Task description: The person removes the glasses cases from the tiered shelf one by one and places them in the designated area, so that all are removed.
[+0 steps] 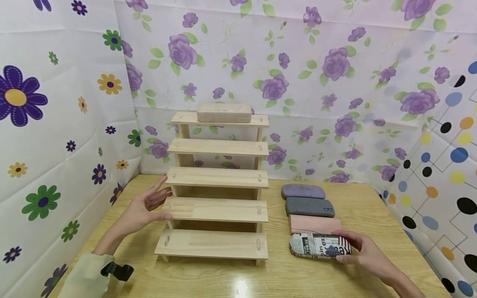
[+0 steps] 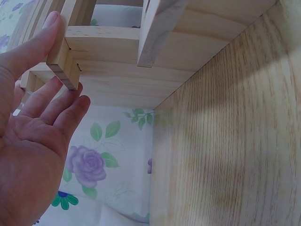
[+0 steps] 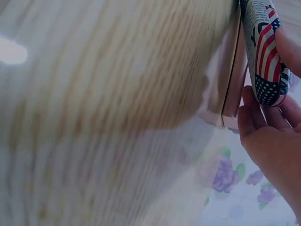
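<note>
A wooden stepped rack (image 1: pixel 220 178) stands on the table, with a beige glasses case (image 1: pixel 224 113) on its top step. My left hand (image 1: pixel 143 209) holds the rack's left edge; in the left wrist view, the thumb (image 2: pixel 35 44) and fingers lie on either side of a board end. At the right, my right hand (image 1: pixel 367 254) grips the end of a newspaper-print glasses case (image 1: pixel 316 245), thumb on the near side and fingers on the far side. Stripes and stars show on this case (image 3: pixel 267 52) in the right wrist view. Part of its end is hidden by the hand.
Behind the printed case lie a pink case (image 1: pixel 314 224), a grey case (image 1: pixel 309 207) with a small glasses mark and a purple-grey case (image 1: pixel 302 191), in a row. Patterned cloth walls (image 1: pixel 238 78) border the wooden table (image 1: pixel 290 275) at the back and sides.
</note>
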The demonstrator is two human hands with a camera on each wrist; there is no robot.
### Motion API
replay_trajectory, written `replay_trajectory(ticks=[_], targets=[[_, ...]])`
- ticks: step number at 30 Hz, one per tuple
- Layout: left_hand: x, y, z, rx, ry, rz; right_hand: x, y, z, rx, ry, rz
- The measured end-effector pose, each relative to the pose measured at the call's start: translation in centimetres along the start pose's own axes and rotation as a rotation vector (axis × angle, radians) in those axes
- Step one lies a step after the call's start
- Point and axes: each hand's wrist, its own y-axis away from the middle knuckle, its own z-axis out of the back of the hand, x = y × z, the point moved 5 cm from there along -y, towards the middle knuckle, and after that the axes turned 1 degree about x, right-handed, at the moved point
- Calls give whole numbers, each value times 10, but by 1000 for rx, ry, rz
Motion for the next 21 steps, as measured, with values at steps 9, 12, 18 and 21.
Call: replay_trajectory(ticks=[9, 12, 18, 21], targets=[[1, 0, 0, 4, 16, 0, 1, -3, 0, -53, 188, 163], [1, 0, 0, 2, 16, 0, 0, -4, 1, -55, 198, 186], [0, 0, 0, -1, 8, 0, -2, -5, 1, -52, 212, 225], [0, 0, 0, 0, 9, -3, -3, -6, 1, -48, 216, 205]])
